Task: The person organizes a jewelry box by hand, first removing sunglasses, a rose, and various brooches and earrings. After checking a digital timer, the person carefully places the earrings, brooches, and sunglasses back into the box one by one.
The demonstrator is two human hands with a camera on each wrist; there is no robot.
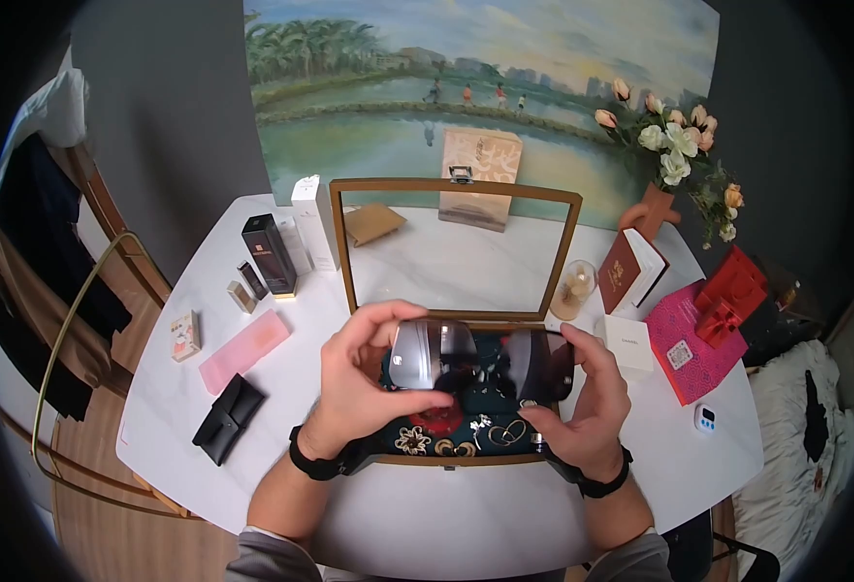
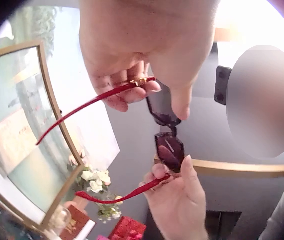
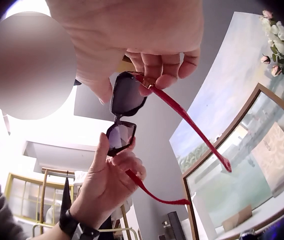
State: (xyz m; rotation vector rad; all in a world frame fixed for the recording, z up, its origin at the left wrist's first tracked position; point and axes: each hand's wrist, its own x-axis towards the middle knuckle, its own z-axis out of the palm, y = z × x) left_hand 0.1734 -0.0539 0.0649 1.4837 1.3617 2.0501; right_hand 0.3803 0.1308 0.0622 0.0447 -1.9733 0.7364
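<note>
A pair of sunglasses (image 1: 543,363) with dark lenses and red temples is raised over a jewelry box (image 1: 490,460). My left hand (image 1: 357,380) pinches one end of the frame between thumb and fingers, near the gold hinge seen in the left wrist view. At the other end, my right hand (image 1: 590,412) pinches the frame in the same way. Both red temples (image 3: 189,121) are unfolded and point away from me. Below, the box's dark lining carries a flower-shaped brooch (image 1: 412,440), several rings or earrings, and a red item partly hidden by the sunglasses.
The box's glass lid (image 1: 339,242) stands upright behind. To the left lie a black glasses case (image 1: 228,419), a pink box (image 1: 244,351) and several cosmetic boxes. On the right are a white box (image 1: 628,349), a red book (image 1: 630,274), a pink bag (image 1: 684,335) and a flower vase (image 1: 652,209).
</note>
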